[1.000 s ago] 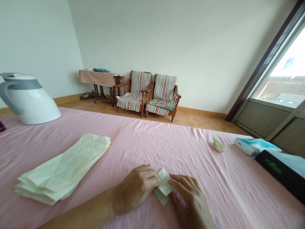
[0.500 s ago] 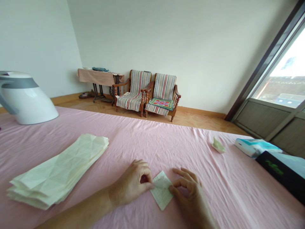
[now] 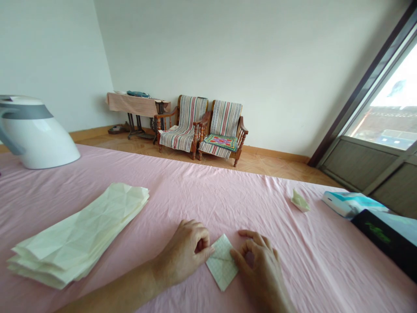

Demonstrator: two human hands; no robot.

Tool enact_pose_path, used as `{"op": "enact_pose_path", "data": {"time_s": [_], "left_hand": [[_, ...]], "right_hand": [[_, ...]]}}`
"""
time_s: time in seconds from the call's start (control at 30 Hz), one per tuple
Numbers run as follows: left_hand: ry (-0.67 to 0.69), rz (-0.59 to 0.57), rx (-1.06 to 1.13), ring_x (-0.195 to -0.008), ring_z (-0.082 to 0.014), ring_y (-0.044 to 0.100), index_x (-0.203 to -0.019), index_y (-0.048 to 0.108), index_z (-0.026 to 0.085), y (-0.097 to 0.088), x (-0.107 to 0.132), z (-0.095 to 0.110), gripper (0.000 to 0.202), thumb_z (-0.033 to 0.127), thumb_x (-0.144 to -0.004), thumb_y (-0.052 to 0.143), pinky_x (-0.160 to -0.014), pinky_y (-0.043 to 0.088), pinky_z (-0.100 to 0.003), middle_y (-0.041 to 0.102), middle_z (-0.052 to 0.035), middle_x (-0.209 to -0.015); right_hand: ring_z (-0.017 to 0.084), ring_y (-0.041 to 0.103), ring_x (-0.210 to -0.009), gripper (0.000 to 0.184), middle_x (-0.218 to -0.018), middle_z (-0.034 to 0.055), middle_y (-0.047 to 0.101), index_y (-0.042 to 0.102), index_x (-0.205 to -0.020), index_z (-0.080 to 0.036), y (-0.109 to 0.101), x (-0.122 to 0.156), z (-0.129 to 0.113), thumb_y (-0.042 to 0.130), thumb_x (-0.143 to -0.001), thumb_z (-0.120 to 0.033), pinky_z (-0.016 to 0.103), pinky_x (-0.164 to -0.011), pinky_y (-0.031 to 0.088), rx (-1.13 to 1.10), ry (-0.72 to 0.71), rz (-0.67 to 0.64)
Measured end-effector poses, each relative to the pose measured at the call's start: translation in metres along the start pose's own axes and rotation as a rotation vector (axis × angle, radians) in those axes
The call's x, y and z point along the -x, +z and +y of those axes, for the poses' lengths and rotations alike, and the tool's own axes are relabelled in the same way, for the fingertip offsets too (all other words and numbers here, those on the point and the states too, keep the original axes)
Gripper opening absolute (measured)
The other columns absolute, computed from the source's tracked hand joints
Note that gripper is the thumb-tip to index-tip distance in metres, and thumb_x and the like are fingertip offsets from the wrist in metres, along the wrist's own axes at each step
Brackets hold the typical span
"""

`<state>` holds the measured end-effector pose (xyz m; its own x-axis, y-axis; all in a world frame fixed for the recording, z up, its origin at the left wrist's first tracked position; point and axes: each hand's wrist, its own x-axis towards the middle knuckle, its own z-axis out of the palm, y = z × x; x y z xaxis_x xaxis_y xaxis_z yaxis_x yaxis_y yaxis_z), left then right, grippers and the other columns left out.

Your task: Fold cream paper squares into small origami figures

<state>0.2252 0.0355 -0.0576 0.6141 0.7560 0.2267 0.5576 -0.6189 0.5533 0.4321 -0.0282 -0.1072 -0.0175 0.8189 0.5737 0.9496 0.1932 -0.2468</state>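
A small folded square of pale paper (image 3: 223, 270) lies turned like a diamond on the pink cloth, a crease running across its middle. My left hand (image 3: 187, 247) is closed at its left corner, with thumb and forefinger pinching the edge. On the opposite side, my right hand (image 3: 262, 263) has its thumb and curled forefinger at the right corner, the other fingers bent over the cloth. Left of my hands is a stack of creased pale paper sheets (image 3: 84, 230). A small folded paper boat (image 3: 299, 201) sits farther off to the right.
A white and grey jug (image 3: 48, 139) stands at the far left of the pink cloth (image 3: 182, 191). At the right are a blue and white packet (image 3: 352, 203) and a black box (image 3: 381, 234). Two wooden armchairs (image 3: 224, 126) stand beyond, by the wall.
My right thumb has slid slightly up along the paper's right edge, and my left thumb a little up and right. The paper stays in place, its middle crease now showing more plainly.
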Motion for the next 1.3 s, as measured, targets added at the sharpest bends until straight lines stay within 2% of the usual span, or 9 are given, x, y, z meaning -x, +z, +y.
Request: {"op": "enact_pose_path", "data": {"time_s": [0.43, 0.57, 0.67, 0.77, 0.83, 0.97, 1.07, 1.2, 1.3], "left_hand": [[-0.023, 0.047, -0.015, -0.069, -0.0148, 0.052, -0.061, 0.052, 0.016, 0.006, 0.001, -0.001, 0.022, 0.009, -0.070, 0.071, -0.066, 0.032, -0.026, 0.057, 0.0035, -0.066], [-0.023, 0.048, -0.007, -0.070, -0.0150, 0.053, -0.066, 0.053, 0.017, 0.006, 0.002, -0.002, 0.019, 0.007, -0.070, 0.068, -0.068, 0.034, -0.025, 0.058, 0.0032, -0.070], [0.038, 0.023, 0.029, -0.073, -0.0146, 0.053, -0.079, 0.058, 0.018, 0.003, 0.004, 0.001, 0.015, 0.003, -0.076, 0.062, -0.071, 0.035, -0.026, 0.058, 0.0033, -0.074], [0.178, -0.025, -0.002, -0.079, -0.0158, 0.053, -0.097, 0.063, 0.022, -0.002, 0.005, 0.006, 0.021, 0.005, -0.087, 0.055, -0.075, 0.034, -0.027, 0.058, 0.0013, -0.079], [0.239, -0.061, -0.079, -0.080, -0.0166, 0.052, -0.098, 0.067, 0.024, -0.003, 0.005, 0.008, 0.020, 0.010, -0.093, 0.053, -0.076, 0.033, -0.029, 0.056, 0.0002, -0.079], [0.229, -0.103, -0.138, -0.081, -0.0166, 0.051, -0.092, 0.071, 0.024, -0.004, 0.005, 0.007, 0.020, 0.015, -0.095, 0.053, -0.076, 0.031, -0.029, 0.054, -0.0002, -0.079], [0.190, -0.115, -0.091, -0.083, -0.0162, 0.052, -0.100, 0.071, 0.027, -0.004, 0.005, 0.005, 0.023, 0.015, -0.096, 0.051, -0.078, 0.032, -0.029, 0.054, 0.0000, -0.080], [0.148, -0.150, -0.022, -0.086, -0.0170, 0.054, -0.112, 0.068, 0.033, -0.006, 0.004, 0.003, 0.028, 0.016, -0.096, 0.052, -0.078, 0.033, -0.029, 0.056, -0.0005, -0.083], [0.131, -0.184, 0.001, -0.086, -0.0169, 0.055, -0.114, 0.067, 0.035, -0.007, 0.004, 0.001, 0.032, 0.013, -0.094, 0.055, -0.079, 0.034, -0.029, 0.058, -0.0005, -0.084]], "right_hand": [[0.028, 0.064, -0.085, 0.021, -0.104, 0.0044, 0.068, 0.060, -0.062, -0.026, -0.002, -0.001, -0.005, 0.063, -0.081, -0.032, 0.039, -0.060, 0.049, 0.015, 0.034, -0.042], [0.027, 0.064, -0.085, 0.021, -0.104, 0.0050, 0.067, 0.060, -0.062, -0.026, -0.003, -0.002, -0.006, 0.063, -0.081, -0.032, 0.038, -0.061, 0.048, 0.007, 0.040, -0.044], [0.027, 0.063, -0.087, 0.021, -0.104, 0.0047, 0.067, 0.060, -0.062, -0.026, -0.004, -0.003, -0.006, 0.063, -0.082, -0.032, 0.037, -0.061, 0.048, 0.005, 0.045, -0.061], [0.027, 0.063, -0.088, 0.021, -0.104, 0.0043, 0.067, 0.060, -0.062, -0.026, -0.004, -0.002, -0.006, 0.063, -0.082, -0.033, 0.037, -0.062, 0.048, 0.004, 0.047, -0.061], [0.027, 0.063, -0.088, 0.021, -0.103, 0.0046, 0.067, 0.059, -0.062, -0.026, -0.003, -0.002, -0.006, 0.063, -0.082, -0.033, 0.036, -0.063, 0.047, -0.001, 0.041, -0.053], [0.027, 0.062, -0.092, 0.017, -0.105, 0.0041, 0.066, 0.059, -0.067, -0.025, -0.002, -0.001, -0.005, 0.061, -0.082, -0.030, 0.038, -0.067, 0.046, -0.031, 0.109, -0.095], [0.027, 0.060, -0.097, 0.008, -0.108, 0.0049, 0.064, 0.061, -0.079, -0.025, -0.003, 0.000, -0.004, 0.055, -0.085, -0.025, 0.039, -0.072, 0.046, -0.096, 0.141, -0.087], [0.024, 0.057, -0.102, 0.022, -0.113, 0.0053, 0.063, 0.062, -0.102, -0.026, -0.007, 0.005, -0.011, 0.048, -0.088, -0.017, 0.038, -0.078, 0.044, -0.181, -0.051, 0.000], [0.024, 0.056, -0.106, 0.029, -0.109, 0.0017, 0.067, 0.062, -0.107, -0.026, -0.006, 0.009, -0.026, 0.046, -0.088, -0.013, 0.038, -0.085, 0.039, -0.210, -0.192, 0.097]]}}
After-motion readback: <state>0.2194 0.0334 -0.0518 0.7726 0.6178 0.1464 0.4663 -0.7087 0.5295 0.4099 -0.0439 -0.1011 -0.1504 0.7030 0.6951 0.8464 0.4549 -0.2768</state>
